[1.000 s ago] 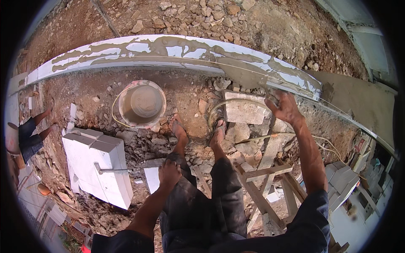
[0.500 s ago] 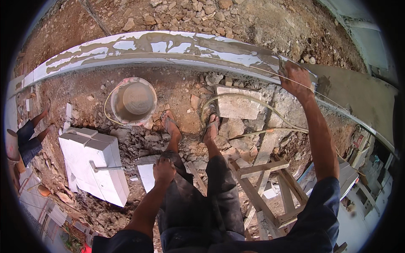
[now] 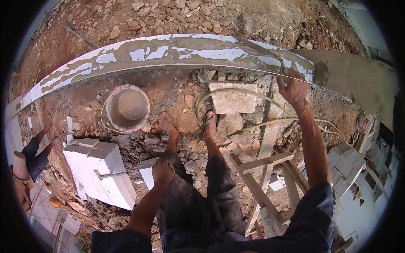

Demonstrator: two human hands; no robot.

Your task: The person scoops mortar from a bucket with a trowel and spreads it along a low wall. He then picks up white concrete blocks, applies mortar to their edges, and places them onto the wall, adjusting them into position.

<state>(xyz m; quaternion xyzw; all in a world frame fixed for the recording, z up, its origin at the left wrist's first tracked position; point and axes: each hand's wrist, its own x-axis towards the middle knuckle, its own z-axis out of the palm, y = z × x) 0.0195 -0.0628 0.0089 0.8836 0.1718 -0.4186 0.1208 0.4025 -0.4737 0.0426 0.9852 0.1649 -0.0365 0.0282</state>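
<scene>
My right hand (image 3: 295,86) is closed on a grey metal trowel (image 3: 282,63), held at the top of a long white block wall (image 3: 137,54) that is streaked with wet grey mortar. A thin pale string (image 3: 320,87) runs along the wall. My left hand (image 3: 162,170) rests on my left knee with its fingers curled over it. A pale bucket (image 3: 144,109) with grey mortar in the bottom stands left of my feet.
Stacked white blocks (image 3: 84,168) carry a metal tool (image 3: 110,174). A co-worker's legs (image 3: 36,149) show at far left. A hose (image 3: 274,101) loops by a concrete slab (image 3: 232,99). A wooden frame (image 3: 265,162) lies lower right. Rubble (image 3: 198,17) covers the ground beyond the wall.
My right hand and trowel have moved up and right from their lower place a second ago, onto the wall's right part. My left hand stays on the knee. The view has shifted slightly.
</scene>
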